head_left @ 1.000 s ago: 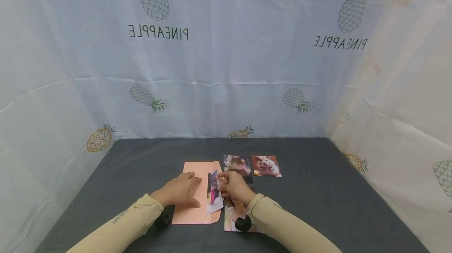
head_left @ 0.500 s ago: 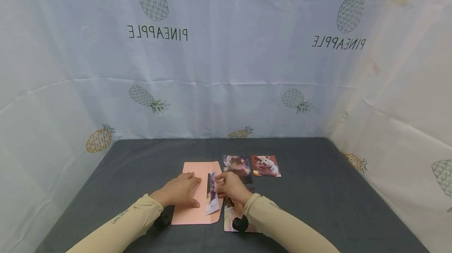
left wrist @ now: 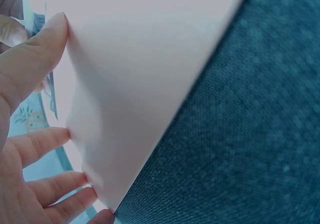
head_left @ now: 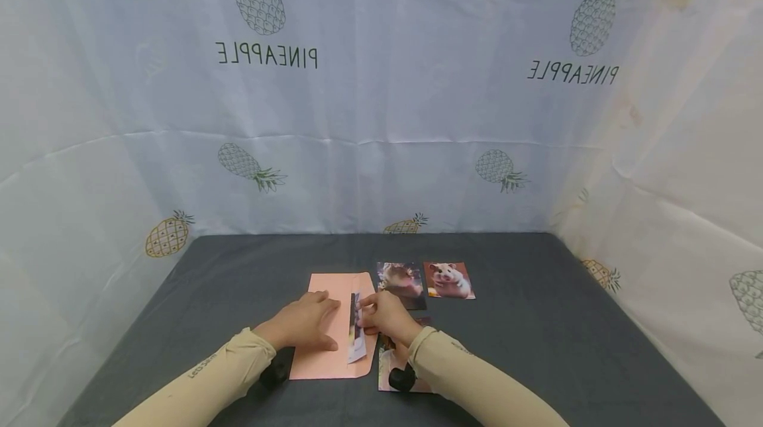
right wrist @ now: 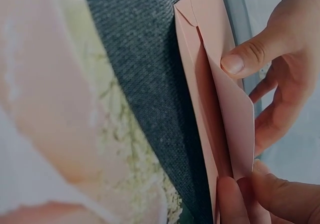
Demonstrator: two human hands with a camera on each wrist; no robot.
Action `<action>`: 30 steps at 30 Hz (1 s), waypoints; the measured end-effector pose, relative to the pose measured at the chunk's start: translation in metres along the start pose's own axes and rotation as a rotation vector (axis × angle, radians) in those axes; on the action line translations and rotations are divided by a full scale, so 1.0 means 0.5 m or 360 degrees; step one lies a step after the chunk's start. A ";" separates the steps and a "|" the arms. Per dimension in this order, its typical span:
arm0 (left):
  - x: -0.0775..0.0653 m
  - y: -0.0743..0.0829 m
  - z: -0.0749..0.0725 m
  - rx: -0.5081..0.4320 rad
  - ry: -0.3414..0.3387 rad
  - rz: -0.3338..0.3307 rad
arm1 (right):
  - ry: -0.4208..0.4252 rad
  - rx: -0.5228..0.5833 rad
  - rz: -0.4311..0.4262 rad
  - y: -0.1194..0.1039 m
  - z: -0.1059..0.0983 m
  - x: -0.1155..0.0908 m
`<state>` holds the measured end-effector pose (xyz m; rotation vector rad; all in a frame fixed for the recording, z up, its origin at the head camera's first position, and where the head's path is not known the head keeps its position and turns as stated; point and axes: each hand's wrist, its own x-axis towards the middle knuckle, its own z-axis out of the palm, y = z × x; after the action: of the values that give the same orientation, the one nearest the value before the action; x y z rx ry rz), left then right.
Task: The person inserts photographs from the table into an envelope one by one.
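Head view shows hands (head_left: 303, 322) (head_left: 391, 316) at envelope (head_left: 322, 362), curtain (head_left: 381, 96) reading mirrored "PINEAPPLE" twice.

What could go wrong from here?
1. The photo in the right hand sits slightly slanted at the mouth of the pink envelope; it might snag or crease.
2. The left hand steadies the pink envelope; if it eases off, the pink envelope may slide.
3. The black wrist camera sits over the lower photo and might drag it.
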<state>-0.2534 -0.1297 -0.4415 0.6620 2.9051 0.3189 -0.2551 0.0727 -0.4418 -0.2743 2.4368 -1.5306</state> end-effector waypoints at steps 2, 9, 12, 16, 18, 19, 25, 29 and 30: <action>0.000 0.000 0.000 -0.0003 0.0001 -0.0001 | -0.0004 0.0006 0.0001 0.001 0.001 0.002; 0.000 0.000 0.001 -0.0012 0.0006 0.0006 | -0.0026 -0.0065 -0.0046 0.003 -0.002 0.004; 0.000 0.000 0.001 -0.0013 0.0009 0.0006 | -0.0036 -0.0087 -0.0060 0.003 -0.002 0.004; -0.001 0.001 0.000 -0.0015 0.0013 0.0006 | -0.0028 -0.0115 -0.0076 0.003 -0.002 0.003; -0.001 0.001 0.000 -0.0017 0.0012 0.0004 | -0.0013 -0.0121 -0.0072 0.002 0.000 0.003; -0.001 0.002 0.000 -0.0016 0.0012 0.0003 | -0.0010 -0.0112 -0.0064 0.002 0.000 0.003; -0.001 0.002 0.000 -0.0011 0.0010 -0.0001 | 0.0001 -0.0128 -0.0051 0.003 0.002 0.008; 0.000 0.001 0.000 -0.0010 0.0015 0.0003 | 0.0004 -0.0221 -0.0075 0.004 0.002 0.010; 0.000 0.001 0.000 -0.0008 0.0016 0.0005 | 0.0000 -0.0227 -0.0073 0.004 0.001 0.010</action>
<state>-0.2532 -0.1292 -0.4413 0.6664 2.9119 0.3306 -0.2598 0.0714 -0.4443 -0.3591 2.5607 -1.3756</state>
